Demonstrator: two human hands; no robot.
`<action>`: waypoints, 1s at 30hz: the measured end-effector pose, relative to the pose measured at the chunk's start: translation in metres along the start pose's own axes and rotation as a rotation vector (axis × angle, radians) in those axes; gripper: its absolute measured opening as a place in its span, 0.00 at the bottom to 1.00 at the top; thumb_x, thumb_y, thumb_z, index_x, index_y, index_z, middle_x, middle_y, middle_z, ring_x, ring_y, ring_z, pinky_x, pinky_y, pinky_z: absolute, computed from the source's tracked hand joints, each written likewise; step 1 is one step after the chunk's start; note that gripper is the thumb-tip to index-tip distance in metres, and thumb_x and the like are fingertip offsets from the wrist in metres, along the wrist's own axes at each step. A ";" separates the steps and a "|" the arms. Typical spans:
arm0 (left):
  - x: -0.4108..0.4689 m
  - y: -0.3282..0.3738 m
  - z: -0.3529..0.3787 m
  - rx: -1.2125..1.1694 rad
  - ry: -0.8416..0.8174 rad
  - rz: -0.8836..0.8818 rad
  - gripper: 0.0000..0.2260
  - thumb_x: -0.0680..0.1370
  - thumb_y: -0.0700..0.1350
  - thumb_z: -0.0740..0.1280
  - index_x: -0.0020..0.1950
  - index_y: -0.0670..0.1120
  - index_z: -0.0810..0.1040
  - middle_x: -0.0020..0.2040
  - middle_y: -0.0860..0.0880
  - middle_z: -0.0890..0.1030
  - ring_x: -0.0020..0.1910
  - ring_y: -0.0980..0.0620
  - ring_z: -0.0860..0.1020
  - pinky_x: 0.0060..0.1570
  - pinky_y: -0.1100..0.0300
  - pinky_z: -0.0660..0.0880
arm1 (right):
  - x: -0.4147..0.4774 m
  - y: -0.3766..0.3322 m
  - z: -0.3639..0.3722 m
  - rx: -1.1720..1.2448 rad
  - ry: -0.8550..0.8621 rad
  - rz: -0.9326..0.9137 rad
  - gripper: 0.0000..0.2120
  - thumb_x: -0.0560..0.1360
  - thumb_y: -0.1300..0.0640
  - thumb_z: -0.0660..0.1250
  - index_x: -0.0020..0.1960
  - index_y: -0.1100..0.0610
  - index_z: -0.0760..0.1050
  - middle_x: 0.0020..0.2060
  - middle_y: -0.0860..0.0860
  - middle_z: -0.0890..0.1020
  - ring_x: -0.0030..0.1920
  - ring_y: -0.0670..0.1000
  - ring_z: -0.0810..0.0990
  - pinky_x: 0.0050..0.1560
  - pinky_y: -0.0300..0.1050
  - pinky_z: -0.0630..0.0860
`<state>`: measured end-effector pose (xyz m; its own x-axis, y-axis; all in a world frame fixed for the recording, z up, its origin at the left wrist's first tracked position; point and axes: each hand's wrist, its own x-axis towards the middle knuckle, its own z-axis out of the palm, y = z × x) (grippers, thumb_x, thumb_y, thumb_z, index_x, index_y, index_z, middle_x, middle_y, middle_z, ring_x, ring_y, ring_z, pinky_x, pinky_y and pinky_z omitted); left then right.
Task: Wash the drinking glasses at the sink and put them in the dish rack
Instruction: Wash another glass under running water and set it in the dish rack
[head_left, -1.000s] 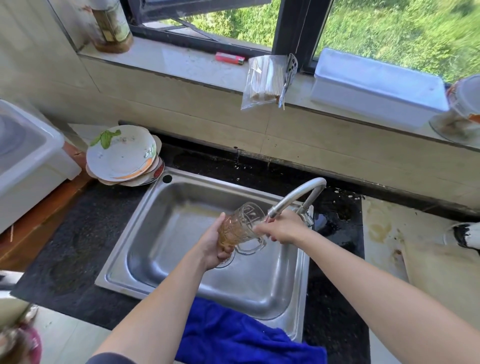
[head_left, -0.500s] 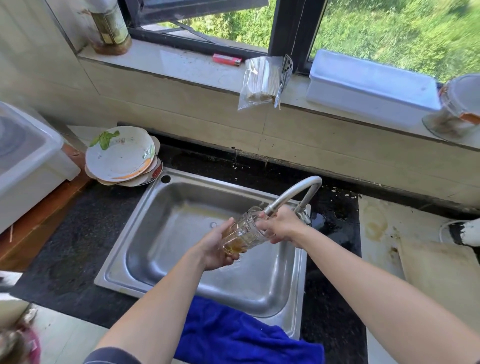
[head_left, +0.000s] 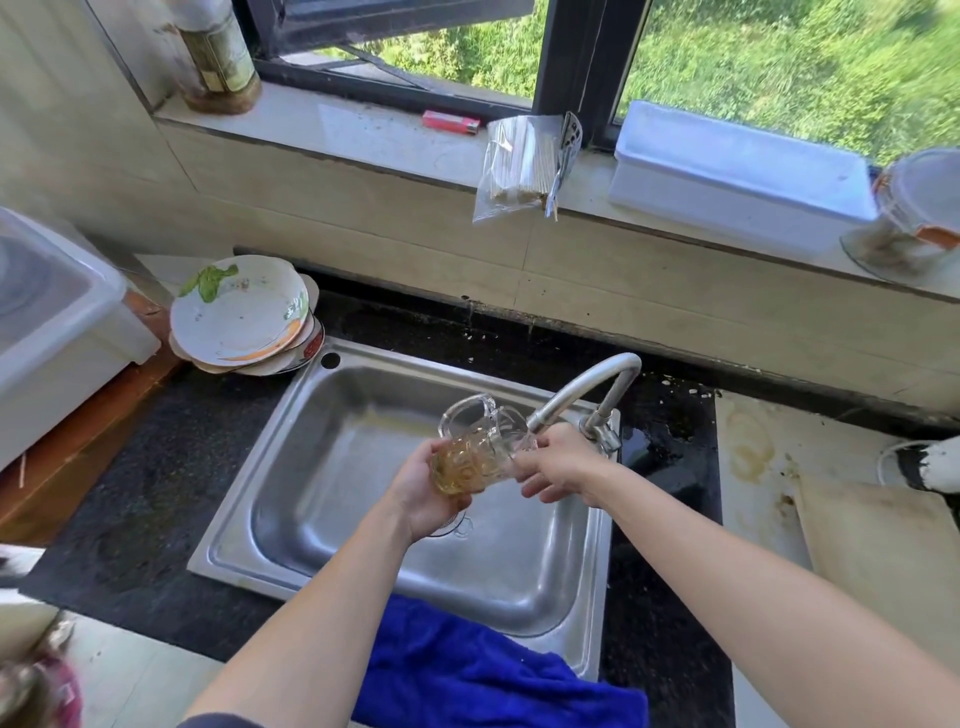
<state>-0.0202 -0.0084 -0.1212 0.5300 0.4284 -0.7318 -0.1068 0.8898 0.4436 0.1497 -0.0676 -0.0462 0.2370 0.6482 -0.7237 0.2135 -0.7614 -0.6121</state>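
A clear patterned drinking glass (head_left: 475, 452) with brownish liquid in its lower part is held over the steel sink (head_left: 332, 467), just under the curved tap (head_left: 587, 387). My left hand (head_left: 423, 493) cups its base from below. My right hand (head_left: 556, 465) touches the glass's right side near the rim, its fingers partly apart. The glass tilts with its mouth up and to the back. I cannot tell whether water runs from the tap. No dish rack is in view.
Stacked dirty plates (head_left: 244, 317) sit left of the sink. A blue cloth (head_left: 467, 670) hangs over the sink's front edge. A white bin (head_left: 57, 332) stands far left, a cutting board (head_left: 883, 545) at right. The windowsill holds a bottle (head_left: 218, 52), a bag of sticks (head_left: 519, 161) and a white box (head_left: 737, 171).
The glass has turned from lying nearly sideways to mouth upward, and both hands shifted slightly with it under the tap.
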 end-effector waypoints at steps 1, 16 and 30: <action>0.001 -0.001 -0.003 0.073 -0.002 -0.027 0.16 0.79 0.51 0.54 0.48 0.44 0.77 0.37 0.45 0.79 0.29 0.48 0.74 0.29 0.59 0.65 | 0.001 -0.001 -0.001 -0.019 0.041 -0.047 0.05 0.75 0.60 0.71 0.47 0.57 0.75 0.43 0.56 0.83 0.39 0.53 0.85 0.32 0.41 0.78; 0.001 0.006 -0.009 0.223 0.031 -0.130 0.15 0.77 0.53 0.59 0.47 0.44 0.80 0.37 0.44 0.81 0.28 0.46 0.76 0.22 0.65 0.68 | 0.004 0.002 0.007 -0.542 0.297 -0.220 0.18 0.68 0.42 0.72 0.55 0.45 0.76 0.49 0.42 0.79 0.50 0.50 0.79 0.44 0.46 0.73; 0.005 -0.005 0.001 0.025 0.061 0.005 0.25 0.80 0.61 0.55 0.57 0.43 0.79 0.43 0.44 0.81 0.30 0.48 0.74 0.30 0.60 0.67 | -0.001 0.004 0.008 0.103 0.012 -0.017 0.08 0.76 0.59 0.66 0.45 0.65 0.77 0.35 0.56 0.84 0.31 0.52 0.83 0.26 0.39 0.73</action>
<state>-0.0155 -0.0108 -0.1266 0.4770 0.4423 -0.7595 -0.0877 0.8838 0.4596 0.1429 -0.0715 -0.0510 0.2457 0.6604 -0.7096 0.1187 -0.7470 -0.6541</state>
